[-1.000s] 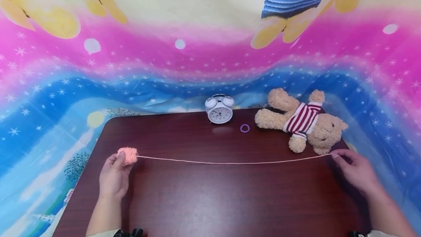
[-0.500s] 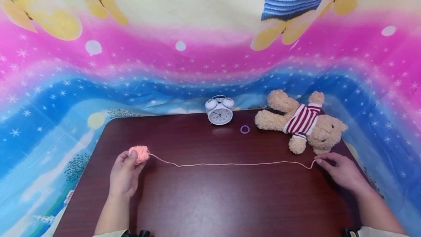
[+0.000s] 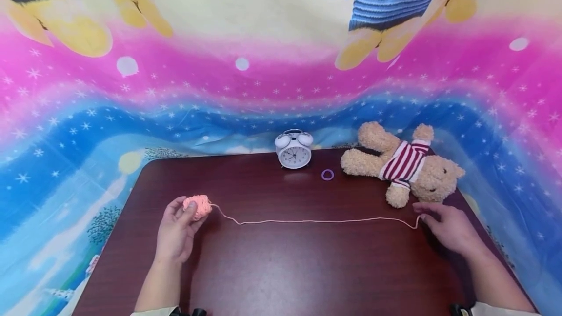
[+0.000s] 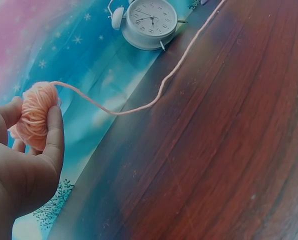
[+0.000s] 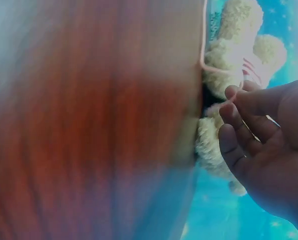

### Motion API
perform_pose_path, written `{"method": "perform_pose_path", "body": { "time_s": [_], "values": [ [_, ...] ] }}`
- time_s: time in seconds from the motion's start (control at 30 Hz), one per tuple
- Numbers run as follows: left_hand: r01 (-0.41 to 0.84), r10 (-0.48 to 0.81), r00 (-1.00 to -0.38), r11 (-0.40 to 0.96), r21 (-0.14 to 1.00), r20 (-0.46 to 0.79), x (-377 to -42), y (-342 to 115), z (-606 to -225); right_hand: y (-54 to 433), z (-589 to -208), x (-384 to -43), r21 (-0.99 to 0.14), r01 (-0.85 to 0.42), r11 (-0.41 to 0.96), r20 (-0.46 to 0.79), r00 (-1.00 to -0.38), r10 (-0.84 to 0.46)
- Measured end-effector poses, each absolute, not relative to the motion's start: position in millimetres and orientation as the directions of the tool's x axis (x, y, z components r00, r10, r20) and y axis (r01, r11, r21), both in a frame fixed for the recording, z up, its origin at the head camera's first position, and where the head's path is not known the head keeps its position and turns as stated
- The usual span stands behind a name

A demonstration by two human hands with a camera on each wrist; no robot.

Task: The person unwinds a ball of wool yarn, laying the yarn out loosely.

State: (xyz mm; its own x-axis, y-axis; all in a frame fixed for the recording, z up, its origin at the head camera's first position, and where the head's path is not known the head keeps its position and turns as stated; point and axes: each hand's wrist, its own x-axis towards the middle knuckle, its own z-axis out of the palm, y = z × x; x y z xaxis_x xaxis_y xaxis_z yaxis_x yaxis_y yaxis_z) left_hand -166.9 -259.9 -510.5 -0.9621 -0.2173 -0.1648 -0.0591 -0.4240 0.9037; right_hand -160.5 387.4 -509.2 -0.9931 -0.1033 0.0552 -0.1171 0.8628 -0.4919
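Observation:
A small peach yarn ball (image 3: 200, 207) is held by my left hand (image 3: 174, 234), above the left part of the table. In the left wrist view thumb and fingers grip the wound ball (image 4: 36, 117) from both sides. One strand of yarn (image 3: 307, 221) leaves the ball, dips, and runs slack across the table to the right. My right hand (image 3: 452, 229) pinches its far end by the thumb tip, with the index finger stretched a little away. In the right wrist view the yarn end (image 5: 203, 50) bends sharply before passing between the fingertips.
On the dark wooden table (image 3: 281, 277), a white alarm clock (image 3: 294, 154) stands at the back. A purple ring (image 3: 327, 175) lies beside it. A teddy bear (image 3: 404, 165) in a striped shirt lies at the back right, close beyond my right hand. A printed cloth (image 3: 210, 96) surrounds the table.
Both hands have come inward, the left one with the yarn ball moving right and the right one moving left. The strand, stretched nearly straight earlier, now hangs slack with bends near both ends.

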Motion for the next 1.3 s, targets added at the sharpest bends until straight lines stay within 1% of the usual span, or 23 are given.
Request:
{"method": "perform_pose_path", "body": {
  "time_s": [0.1,0.33,0.43,0.8,0.97,1.13,1.3],
  "values": [
    [-0.079,-0.215,-0.96,-0.41,0.909,-0.18,-167,-256,-509,382,-503,-160,-0.486,-0.124,0.865,0.079,-0.992,-0.098],
    [-0.111,-0.202,-0.958,-0.392,0.913,-0.203,-167,-250,-508,367,-491,-158,-0.469,-0.175,0.866,0.201,-0.976,-0.088],
    [-0.105,-0.195,-0.962,-0.391,0.914,-0.193,-167,-248,-509,363,-488,-160,-0.47,-0.181,0.864,0.218,-0.972,-0.085],
    [-0.104,-0.177,-0.967,-0.373,0.922,-0.181,-168,-243,-511,357,-482,-162,-0.499,-0.172,0.849,0.144,-0.983,-0.115],
    [-0.105,-0.177,-0.967,-0.371,0.923,-0.181,-168,-242,-511,355,-483,-164,-0.495,-0.179,0.85,0.153,-0.981,-0.117],
    [-0.121,-0.184,-0.963,-0.36,0.925,-0.198,-167,-243,-512,353,-487,-163,-0.52,-0.138,0.843,0.104,-0.99,-0.098],
    [-0.13,-0.193,-0.959,-0.353,0.926,-0.209,-166,-242,-511,351,-490,-163,-0.541,-0.157,0.826,0.118,-0.987,-0.11]
  ]
}}
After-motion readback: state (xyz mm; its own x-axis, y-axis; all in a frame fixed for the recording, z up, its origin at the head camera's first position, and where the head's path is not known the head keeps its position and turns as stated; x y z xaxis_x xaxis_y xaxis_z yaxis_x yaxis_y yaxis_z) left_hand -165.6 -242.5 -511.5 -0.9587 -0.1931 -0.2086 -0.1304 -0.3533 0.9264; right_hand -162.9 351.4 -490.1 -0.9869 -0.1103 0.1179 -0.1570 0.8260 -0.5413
